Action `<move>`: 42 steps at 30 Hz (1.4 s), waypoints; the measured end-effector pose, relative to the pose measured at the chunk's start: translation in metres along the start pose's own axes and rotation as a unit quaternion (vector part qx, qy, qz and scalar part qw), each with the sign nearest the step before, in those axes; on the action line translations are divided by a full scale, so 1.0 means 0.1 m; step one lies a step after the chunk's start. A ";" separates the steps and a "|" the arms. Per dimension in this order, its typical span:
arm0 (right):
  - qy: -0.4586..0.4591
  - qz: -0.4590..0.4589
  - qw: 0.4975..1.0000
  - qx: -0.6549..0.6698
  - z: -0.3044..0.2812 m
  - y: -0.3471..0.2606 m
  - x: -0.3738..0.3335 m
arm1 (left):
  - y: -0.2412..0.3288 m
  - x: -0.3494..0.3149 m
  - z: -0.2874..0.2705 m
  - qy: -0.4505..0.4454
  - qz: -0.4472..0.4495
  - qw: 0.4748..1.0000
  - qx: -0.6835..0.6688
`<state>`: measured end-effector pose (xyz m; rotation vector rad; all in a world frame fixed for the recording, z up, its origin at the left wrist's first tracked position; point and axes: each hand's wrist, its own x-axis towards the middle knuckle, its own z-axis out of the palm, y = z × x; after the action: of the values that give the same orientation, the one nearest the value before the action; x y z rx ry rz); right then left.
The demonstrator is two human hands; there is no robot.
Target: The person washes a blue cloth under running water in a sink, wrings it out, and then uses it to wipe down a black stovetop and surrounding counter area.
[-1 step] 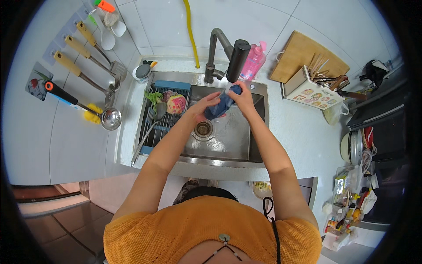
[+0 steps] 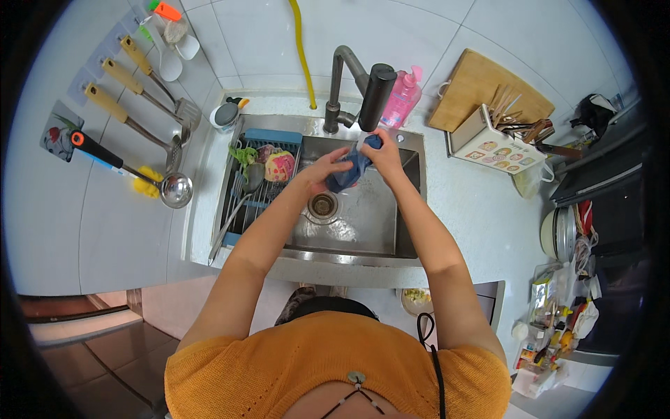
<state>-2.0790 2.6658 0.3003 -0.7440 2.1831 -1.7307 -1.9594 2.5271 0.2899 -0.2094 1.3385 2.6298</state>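
Hardly any change is seen from the earlier frame: the cloth is held in nearly the same place, with only the left fingers slightly shifted over it. The dark blue cloth [image 2: 343, 182] is held by both hands above the sink [image 2: 366, 227], below the faucet [image 2: 377, 94] and near the drain [image 2: 323, 205]. Both forearms are stretched forward and angled inward. The cloth's lower left part is held in the grip of the left hand [image 2: 321, 172], fingers extended across it; its upper end is pinched in the curled grip of the right hand [image 2: 387, 156]. The cloth is soft-looking and crumpled. The sink is made of shiny metal; the drain is round.
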 end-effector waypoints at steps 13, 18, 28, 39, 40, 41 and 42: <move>-0.009 0.286 0.931 0.228 0.01 0.21 0.05 | 0.04 0.16 0.11 0.157 0.134 0.643 0.737; -0.093 -0.095 0.987 -0.088 -0.15 0.08 -0.15 | 0.02 0.21 -0.18 0.173 0.079 0.875 0.446; -0.037 -0.378 0.860 -0.341 -0.28 -0.23 -0.22 | 0.30 0.14 0.10 -0.002 -0.213 0.976 0.037; -0.121 -0.170 0.859 -0.468 -0.16 -0.21 -0.07 | 0.58 0.22 0.36 0.088 0.110 0.553 0.821; -0.111 -0.147 0.882 -0.434 -0.12 -0.17 -0.11 | 0.55 0.21 0.32 0.084 0.172 0.533 0.824; -0.100 -0.122 0.904 -0.398 -0.09 -0.13 -0.16 | 0.54 0.20 0.29 0.073 0.180 0.513 0.836; -0.115 -0.099 0.935 -0.319 -0.05 -0.07 -0.22 | 0.53 0.19 0.26 0.061 0.187 0.493 0.848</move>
<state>-2.0612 2.6809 0.3056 -1.2765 2.5691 -0.9060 -1.9912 2.5195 0.3424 0.2435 3.3026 0.2230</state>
